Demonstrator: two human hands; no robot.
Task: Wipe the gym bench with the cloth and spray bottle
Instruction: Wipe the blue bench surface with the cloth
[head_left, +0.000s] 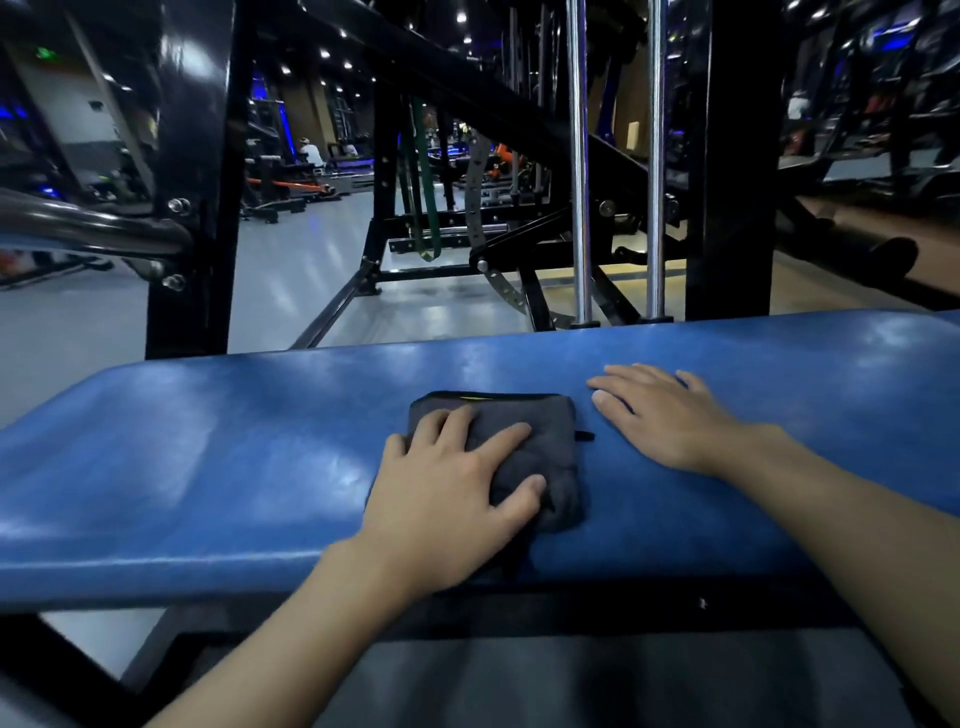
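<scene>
Stretching across the room from left to right, the blue padded bench (208, 441) sets the line that any wiping stroke has to follow: its long axis runs crossways to the person, not away from them. The wide stretch of pad on the left lies bare, with a dull sheen. Next comes the left hand (447, 483), laid flat with its fingers spread and pressing down on the folded dark grey cloth (540, 431); it grips nothing, only pins the cloth to the pad. The cloth sits near the middle of the bench, toward the near edge, and pokes out to the right from under the fingers. Just beside it, not touching it, the right hand (670, 415) rests palm down on the pad, fingers straight, empty. More blue pad carries on to the right. I would judge that the left hand does the wiping, pushing sideways along the pad. No spray bottle is anywhere to be seen.
</scene>
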